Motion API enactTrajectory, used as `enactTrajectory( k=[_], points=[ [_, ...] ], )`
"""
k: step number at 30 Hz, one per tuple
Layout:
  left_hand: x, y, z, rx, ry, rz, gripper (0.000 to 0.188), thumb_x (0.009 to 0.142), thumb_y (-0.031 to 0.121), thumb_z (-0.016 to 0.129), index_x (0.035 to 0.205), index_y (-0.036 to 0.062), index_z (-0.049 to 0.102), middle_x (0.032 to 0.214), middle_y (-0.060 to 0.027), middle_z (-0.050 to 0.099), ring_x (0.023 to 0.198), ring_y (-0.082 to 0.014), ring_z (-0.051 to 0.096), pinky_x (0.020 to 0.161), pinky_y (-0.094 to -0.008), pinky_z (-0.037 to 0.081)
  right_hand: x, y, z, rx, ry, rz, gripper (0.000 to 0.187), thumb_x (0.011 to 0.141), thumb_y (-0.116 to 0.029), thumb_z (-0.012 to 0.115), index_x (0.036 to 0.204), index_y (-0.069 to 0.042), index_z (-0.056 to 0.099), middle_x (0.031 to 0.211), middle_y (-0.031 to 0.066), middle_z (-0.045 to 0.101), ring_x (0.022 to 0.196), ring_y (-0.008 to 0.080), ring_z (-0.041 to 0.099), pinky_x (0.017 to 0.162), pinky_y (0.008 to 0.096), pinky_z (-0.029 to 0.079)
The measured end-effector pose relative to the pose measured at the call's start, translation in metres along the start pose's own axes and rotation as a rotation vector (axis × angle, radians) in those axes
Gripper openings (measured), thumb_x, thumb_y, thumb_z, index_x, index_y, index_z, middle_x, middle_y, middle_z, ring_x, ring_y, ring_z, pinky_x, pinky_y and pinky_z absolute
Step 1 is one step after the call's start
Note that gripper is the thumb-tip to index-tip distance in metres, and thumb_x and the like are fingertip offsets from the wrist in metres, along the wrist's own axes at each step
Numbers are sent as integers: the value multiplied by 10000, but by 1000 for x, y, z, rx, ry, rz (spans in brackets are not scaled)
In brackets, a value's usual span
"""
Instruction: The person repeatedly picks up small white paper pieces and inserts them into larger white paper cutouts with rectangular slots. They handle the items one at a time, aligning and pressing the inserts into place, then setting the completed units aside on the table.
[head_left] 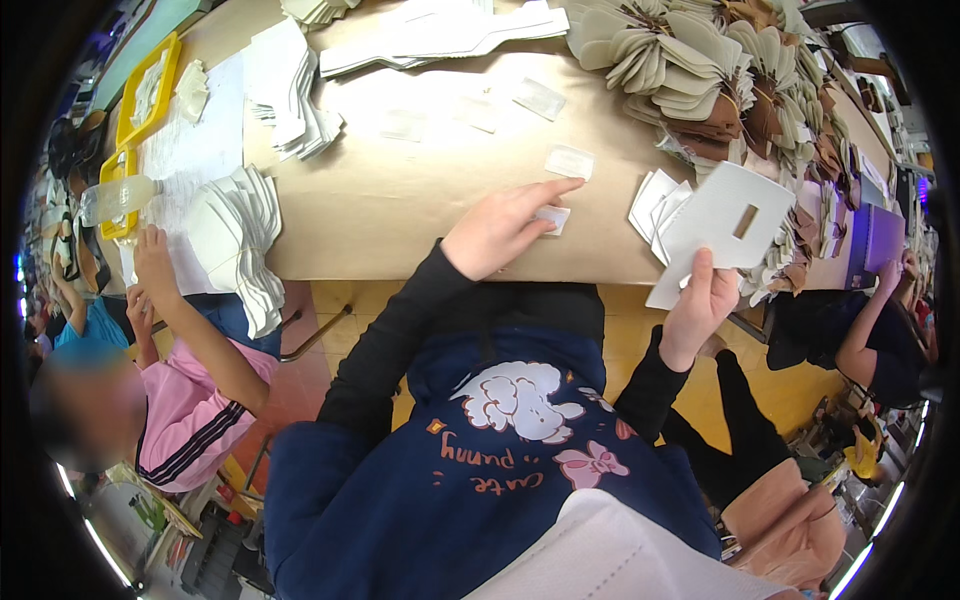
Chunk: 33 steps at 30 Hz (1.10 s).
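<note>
My right hand grips a flat white cut-out panel with a rectangular slot, raised near the table's front edge, thumb on top. Partly behind that panel lies a small fan of white pieces. My left hand rests on the brown-covered table, fingers stretched out. Its index fingertip reaches the lower edge of a small pale label. By the thumb lies another small label, partly covered by the hand. Farther off, a third label lies flat beside fainter translucent ones.
Bundles of white and brown pieces crowd the far right. White stacks stand at left, with long white sheets at the back. Yellow trays and a clear bottle sit far left. People are seated on both sides.
</note>
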<state>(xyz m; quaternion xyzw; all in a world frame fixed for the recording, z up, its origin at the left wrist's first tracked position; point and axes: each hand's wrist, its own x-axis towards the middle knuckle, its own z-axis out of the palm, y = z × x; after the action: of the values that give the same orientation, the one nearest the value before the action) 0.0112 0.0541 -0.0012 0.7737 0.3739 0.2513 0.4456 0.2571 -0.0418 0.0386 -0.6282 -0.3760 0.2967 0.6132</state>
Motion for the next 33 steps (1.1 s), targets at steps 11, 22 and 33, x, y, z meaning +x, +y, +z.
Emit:
enactTrajectory(
  k=[11,22,33],
  points=[
    [-28,6,20,499,196,-29,531,883,231,719,1388,163,572,1473,-61,512,1384,-283,446,1129,-521,319,3,-2,-25,48,254,-32,331,1016,-69,596,1303,78,522,1210,129,634,1041,155,608,953,300,468],
    [-46,23,76,635,132,-190,701,876,479,687,1481,173,505,1589,-118,378,1438,-362,354,1159,-533,252,11,-17,-15,-114,172,101,448,1007,-19,571,1427,30,423,1189,171,667,1106,179,609,970,301,452],
    [-18,-2,26,381,313,-201,239,845,136,745,1081,131,714,1140,-44,613,1051,-263,539,918,-395,398,2,-19,2,60,-103,245,510,988,-19,578,1465,1,399,1114,121,687,1023,123,606,892,236,445]
  ],
)
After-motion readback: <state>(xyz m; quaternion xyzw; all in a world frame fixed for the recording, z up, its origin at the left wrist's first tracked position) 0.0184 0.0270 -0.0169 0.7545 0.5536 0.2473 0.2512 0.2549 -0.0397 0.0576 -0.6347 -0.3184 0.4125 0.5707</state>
